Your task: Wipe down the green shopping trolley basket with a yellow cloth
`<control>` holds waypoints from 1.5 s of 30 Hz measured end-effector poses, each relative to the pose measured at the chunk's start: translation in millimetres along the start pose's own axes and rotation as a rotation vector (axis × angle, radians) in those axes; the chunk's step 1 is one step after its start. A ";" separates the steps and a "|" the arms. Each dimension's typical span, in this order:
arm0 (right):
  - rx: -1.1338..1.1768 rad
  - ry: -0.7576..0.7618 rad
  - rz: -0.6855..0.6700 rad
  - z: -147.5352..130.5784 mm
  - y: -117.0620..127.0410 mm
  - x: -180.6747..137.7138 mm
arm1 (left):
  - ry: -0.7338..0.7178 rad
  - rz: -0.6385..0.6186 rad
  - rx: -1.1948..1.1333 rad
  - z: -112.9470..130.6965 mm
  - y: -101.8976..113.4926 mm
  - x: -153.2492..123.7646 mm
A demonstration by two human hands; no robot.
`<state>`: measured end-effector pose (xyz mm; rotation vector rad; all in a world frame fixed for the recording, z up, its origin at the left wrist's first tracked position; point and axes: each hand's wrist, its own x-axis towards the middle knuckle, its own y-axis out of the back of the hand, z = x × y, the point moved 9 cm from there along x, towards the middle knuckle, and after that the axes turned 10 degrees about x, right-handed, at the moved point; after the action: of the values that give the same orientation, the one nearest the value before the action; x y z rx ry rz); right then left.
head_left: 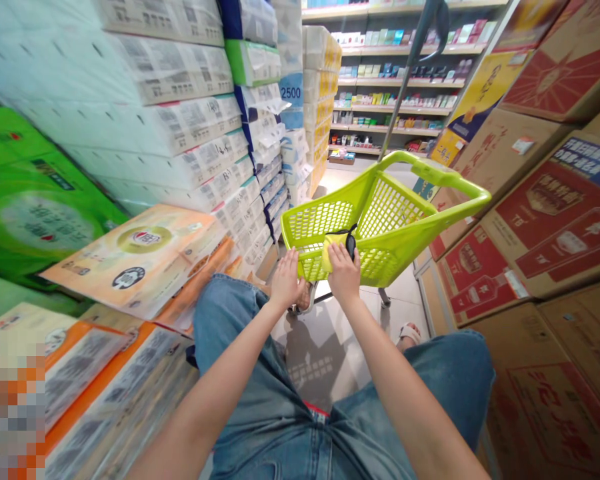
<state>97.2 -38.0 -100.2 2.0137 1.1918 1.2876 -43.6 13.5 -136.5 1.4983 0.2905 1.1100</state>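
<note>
A lime-green plastic shopping cart (405,257) with lattice walls stands on the floor before my knees, its handle at the far right. My left hand (286,280) grips the near left corner of the basket, fingers over the edge and thumb lower down. On the near rim, my right hand (344,270) holds a folded yellow cloth (331,248) against the plastic. The fingers cover part of the cloth. Beside them, a black strap-like piece (351,241) hangs at the rim; what it belongs to is not clear.
Stacked plastic-wrapped paper packs (195,120) rise at the left, with an orange carton (150,253) near my knee. Red and brown cardboard boxes (545,213) line the right side. Behind the cart are a metal pole (400,100) and shelves (397,83) of small goods.
</note>
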 end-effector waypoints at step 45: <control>0.261 0.230 -0.090 63.9 101.4 -24.4 | -0.041 0.038 0.004 57.6 42.0 -84.2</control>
<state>191.9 -106.9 -65.0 1.9996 1.6122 1.4100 -60.1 -95.4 -130.9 1.5339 0.2367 1.1081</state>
